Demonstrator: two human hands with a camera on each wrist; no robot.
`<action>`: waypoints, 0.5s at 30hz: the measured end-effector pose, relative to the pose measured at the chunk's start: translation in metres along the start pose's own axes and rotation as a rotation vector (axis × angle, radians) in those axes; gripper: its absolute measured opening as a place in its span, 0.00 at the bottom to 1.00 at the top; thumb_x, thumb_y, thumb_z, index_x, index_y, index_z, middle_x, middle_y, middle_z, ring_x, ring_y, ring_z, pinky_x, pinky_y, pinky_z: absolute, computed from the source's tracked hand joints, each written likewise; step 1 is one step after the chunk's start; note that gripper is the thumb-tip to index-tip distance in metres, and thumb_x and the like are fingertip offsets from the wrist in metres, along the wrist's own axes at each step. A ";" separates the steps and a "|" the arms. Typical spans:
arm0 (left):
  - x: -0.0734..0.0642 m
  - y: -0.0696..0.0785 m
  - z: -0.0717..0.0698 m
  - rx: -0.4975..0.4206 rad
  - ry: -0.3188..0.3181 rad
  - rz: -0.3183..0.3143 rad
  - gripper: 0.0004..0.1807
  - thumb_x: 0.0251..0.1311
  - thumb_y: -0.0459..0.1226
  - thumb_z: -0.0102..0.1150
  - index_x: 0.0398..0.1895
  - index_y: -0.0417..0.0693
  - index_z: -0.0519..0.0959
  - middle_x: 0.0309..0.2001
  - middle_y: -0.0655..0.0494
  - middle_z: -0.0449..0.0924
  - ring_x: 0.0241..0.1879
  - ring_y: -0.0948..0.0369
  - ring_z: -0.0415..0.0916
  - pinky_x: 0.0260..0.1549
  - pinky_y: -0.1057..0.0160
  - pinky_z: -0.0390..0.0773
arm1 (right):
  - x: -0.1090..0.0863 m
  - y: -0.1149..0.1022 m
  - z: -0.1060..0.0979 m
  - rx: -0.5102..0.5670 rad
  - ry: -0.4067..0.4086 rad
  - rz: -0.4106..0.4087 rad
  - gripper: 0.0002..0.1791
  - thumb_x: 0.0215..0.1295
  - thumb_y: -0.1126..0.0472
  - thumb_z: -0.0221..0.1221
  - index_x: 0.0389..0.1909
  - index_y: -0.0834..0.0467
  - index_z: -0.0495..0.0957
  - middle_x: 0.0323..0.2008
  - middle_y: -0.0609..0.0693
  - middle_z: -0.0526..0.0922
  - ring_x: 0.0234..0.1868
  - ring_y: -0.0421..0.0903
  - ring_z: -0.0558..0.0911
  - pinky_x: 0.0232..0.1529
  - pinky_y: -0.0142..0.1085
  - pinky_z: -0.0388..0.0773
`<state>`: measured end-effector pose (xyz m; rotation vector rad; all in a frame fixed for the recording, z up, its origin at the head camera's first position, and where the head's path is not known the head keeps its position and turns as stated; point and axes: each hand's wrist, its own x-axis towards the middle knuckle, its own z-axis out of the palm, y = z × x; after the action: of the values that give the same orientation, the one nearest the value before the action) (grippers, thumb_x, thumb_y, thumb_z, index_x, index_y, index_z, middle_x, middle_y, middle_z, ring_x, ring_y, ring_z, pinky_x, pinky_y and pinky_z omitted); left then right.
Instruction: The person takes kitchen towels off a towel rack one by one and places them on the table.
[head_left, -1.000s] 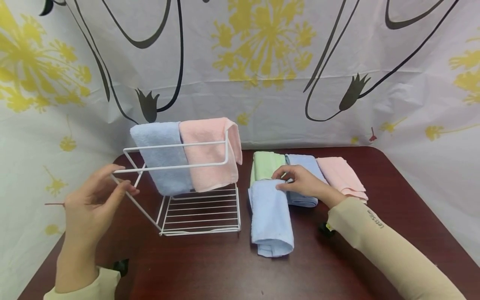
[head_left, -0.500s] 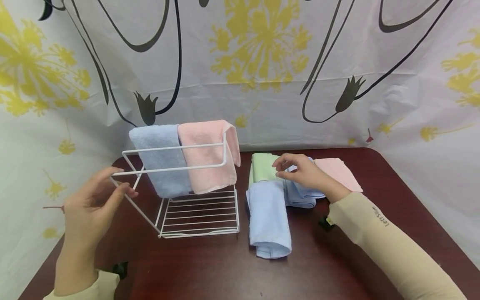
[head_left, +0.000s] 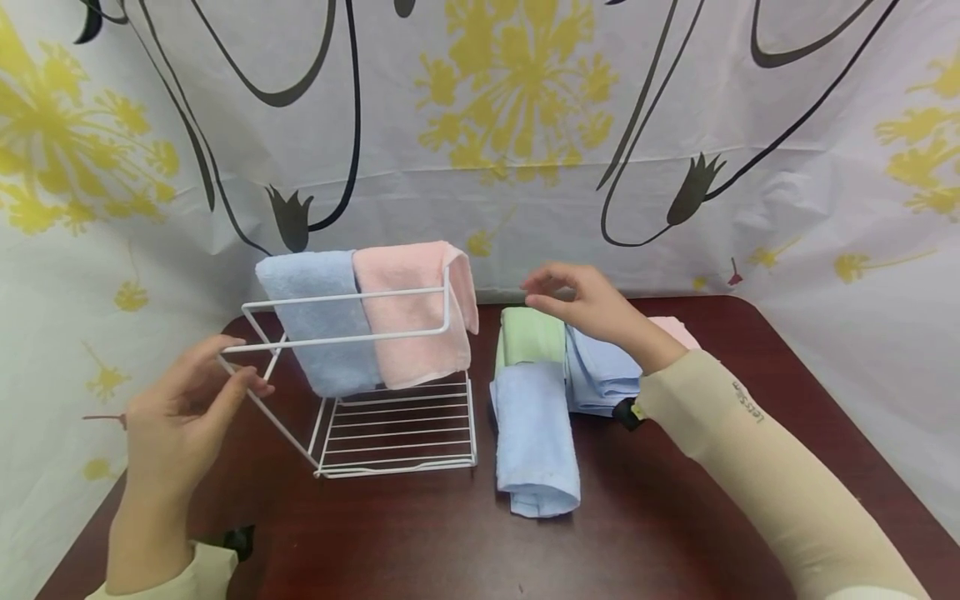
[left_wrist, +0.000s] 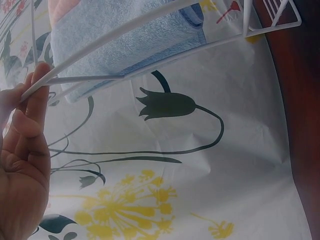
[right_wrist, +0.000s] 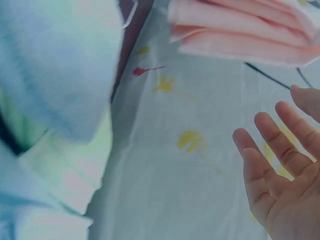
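In the head view my left hand (head_left: 168, 425) pinches the upper left corner of a white wire rack (head_left: 360, 338) between thumb and fingers. That grip shows in the left wrist view as well. Over the rack's top hang a blue towel (head_left: 322, 362) and a pink towel (head_left: 401, 279), side by side. My right hand (head_left: 588, 304) hovers just above the far end of a folded green towel (head_left: 531, 335). It holds nothing, and its fingers are loosely bent. A folded blue towel (head_left: 536, 433) lies in front of the green one.
Right of the green towel lies another folded blue towel (head_left: 600, 371). A folded pink towel (head_left: 675, 330) is partly behind my right forearm. Everything stands on a dark red table (head_left: 360, 542). A patterned white sheet (head_left: 420, 204) rises behind and at the sides.
My right hand has left the front blue towel and moved up and back, over the green towel. My left hand keeps its hold on the rack. The view has shifted slightly.
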<state>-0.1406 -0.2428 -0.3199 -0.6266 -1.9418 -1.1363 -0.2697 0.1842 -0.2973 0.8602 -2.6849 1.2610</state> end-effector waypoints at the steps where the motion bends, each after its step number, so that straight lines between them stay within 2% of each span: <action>1: 0.000 0.000 0.000 -0.002 0.002 -0.003 0.23 0.48 0.12 0.61 0.52 0.25 0.77 0.33 0.75 0.84 0.31 0.77 0.83 0.39 0.82 0.78 | 0.003 -0.004 0.001 -0.005 0.003 -0.007 0.15 0.71 0.58 0.59 0.54 0.60 0.80 0.51 0.57 0.84 0.54 0.51 0.81 0.56 0.51 0.77; 9: -0.001 -0.001 0.000 -0.027 0.015 0.002 0.23 0.48 0.12 0.61 0.52 0.24 0.77 0.33 0.73 0.85 0.31 0.76 0.84 0.38 0.82 0.78 | 0.024 -0.040 0.005 0.013 0.030 -0.083 0.15 0.71 0.56 0.60 0.54 0.57 0.79 0.53 0.54 0.83 0.54 0.49 0.80 0.49 0.47 0.79; 15: -0.001 -0.001 0.001 -0.029 0.020 0.003 0.23 0.49 0.13 0.61 0.52 0.24 0.77 0.32 0.73 0.85 0.31 0.76 0.84 0.37 0.83 0.78 | 0.040 -0.065 0.009 0.034 0.076 -0.150 0.15 0.70 0.56 0.60 0.55 0.56 0.78 0.52 0.53 0.82 0.53 0.46 0.80 0.51 0.46 0.78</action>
<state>-0.1409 -0.2426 -0.3213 -0.6314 -1.9102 -1.1668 -0.2690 0.1256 -0.2470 0.9762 -2.4965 1.2814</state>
